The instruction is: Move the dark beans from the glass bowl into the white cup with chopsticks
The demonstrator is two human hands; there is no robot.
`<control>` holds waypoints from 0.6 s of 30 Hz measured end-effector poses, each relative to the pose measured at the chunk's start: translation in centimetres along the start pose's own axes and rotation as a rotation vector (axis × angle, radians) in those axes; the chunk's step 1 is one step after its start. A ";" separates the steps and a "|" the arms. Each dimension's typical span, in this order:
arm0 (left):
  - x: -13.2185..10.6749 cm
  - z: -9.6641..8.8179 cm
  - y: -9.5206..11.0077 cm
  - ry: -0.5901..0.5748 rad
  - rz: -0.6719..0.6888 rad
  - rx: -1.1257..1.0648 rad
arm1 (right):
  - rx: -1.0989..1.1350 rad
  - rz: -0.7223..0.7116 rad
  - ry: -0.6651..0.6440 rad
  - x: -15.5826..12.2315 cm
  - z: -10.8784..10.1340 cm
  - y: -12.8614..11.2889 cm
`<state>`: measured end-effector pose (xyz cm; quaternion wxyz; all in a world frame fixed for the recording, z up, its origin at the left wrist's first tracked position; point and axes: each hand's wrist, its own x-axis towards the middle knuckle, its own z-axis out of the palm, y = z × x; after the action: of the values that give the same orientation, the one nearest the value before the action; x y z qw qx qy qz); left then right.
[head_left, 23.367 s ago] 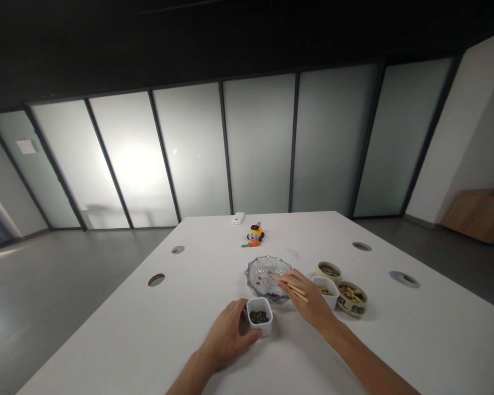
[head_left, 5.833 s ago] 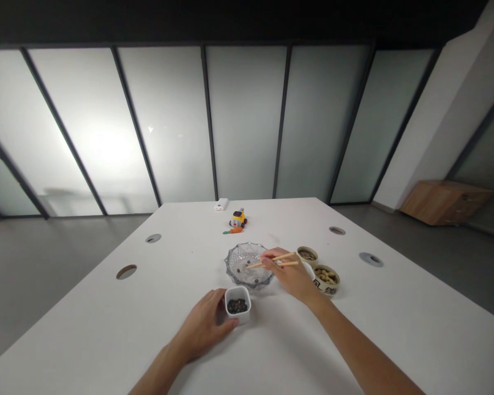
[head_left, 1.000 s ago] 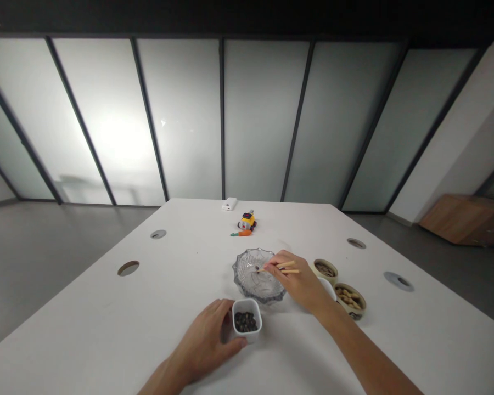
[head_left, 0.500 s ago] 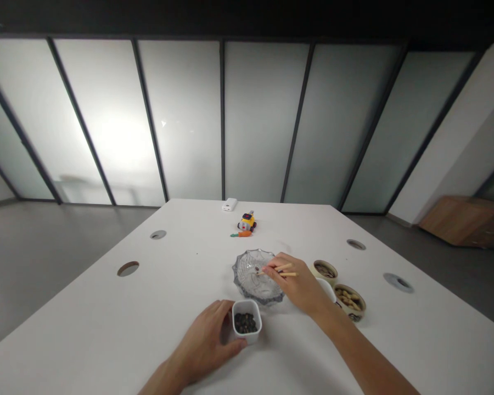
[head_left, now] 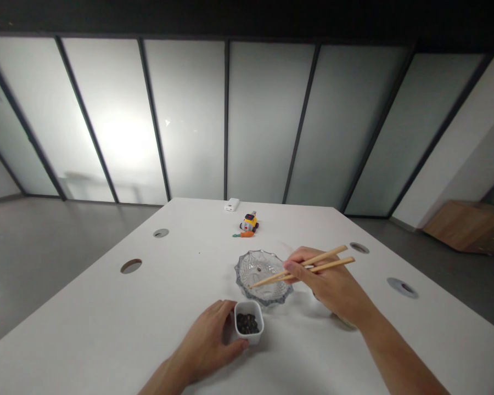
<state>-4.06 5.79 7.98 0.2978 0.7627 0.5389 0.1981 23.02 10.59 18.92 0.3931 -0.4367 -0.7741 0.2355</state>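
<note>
My left hand [head_left: 206, 336] curves around the left side of a small white square cup [head_left: 253, 339], fingertips at its back and thumb at its front. Dark beans or seeds [head_left: 247, 323] cover the cup's floor; their kind is too small to tell. My right hand [head_left: 329, 285] grips a pair of wooden chopsticks [head_left: 333, 263], which slant down to the left. Their tips are close together over the front left of a scalloped clear glass bowl [head_left: 267, 301]. One small dark piece [head_left: 259, 269] lies inside that bowl. Nothing plain to see is between the tips.
Behind the glass bowl are an orange toy carrot [head_left: 243, 235], a yellow toy vehicle [head_left: 250, 222] and a white box-shaped device [head_left: 231, 204]. Part of a pale round bowl [head_left: 343, 322] shows below my right wrist. The white table [head_left: 168, 307] has several round holes.
My right hand has moved right and nearer, with the chopstick tips drawn back from the dark piece in the glass bowl. It now hides most of the side bowls. My left hand stays at the cup.
</note>
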 end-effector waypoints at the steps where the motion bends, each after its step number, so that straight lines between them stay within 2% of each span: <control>1: 0.0 0.0 0.0 0.000 -0.002 0.006 | 0.005 0.028 -0.034 -0.3 -0.4 -0.6; 4: 0.0 0.0 0.0 -0.001 0.018 0.010 | 0.001 0.025 -0.086 -0.9 -0.6 -2.2; 7: 0.0 0.0 -0.1 0.004 0.021 0.021 | -0.022 -0.067 -0.010 -0.7 0.2 -2.1; 10: 0.1 0.1 -0.1 0.014 0.014 0.022 | -0.075 -0.129 0.070 0.2 1.6 0.0; 14: 0.1 0.1 -0.1 0.004 0.015 0.006 | -0.044 -0.086 0.015 1.2 3.3 3.6; 18: 0.1 0.0 -0.2 0.009 0.020 0.022 | -0.037 -0.086 0.025 1.6 4.0 5.3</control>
<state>-4.15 5.90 7.81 0.2849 0.7705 0.5345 0.1987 21.87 14.57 13.53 0.4042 -0.4132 -0.7915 0.1988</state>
